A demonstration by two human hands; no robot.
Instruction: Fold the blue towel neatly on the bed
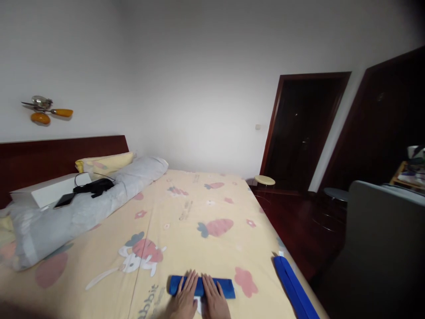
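Blue rolled cloth lay at bottom centre of frame on the bedsheet, probably a tight roll, view poor. My left hand and right hand pressed flat on it, fingers spread, gripping nothing. Even pressure from both palms kept the roll straight.

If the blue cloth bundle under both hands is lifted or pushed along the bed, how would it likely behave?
The blue cloth bundle looks soft, so it would probably sag and loosen when lifted. Both hands, left hand and right hand, lie flat on it; pushed, it might roll along the sheet.
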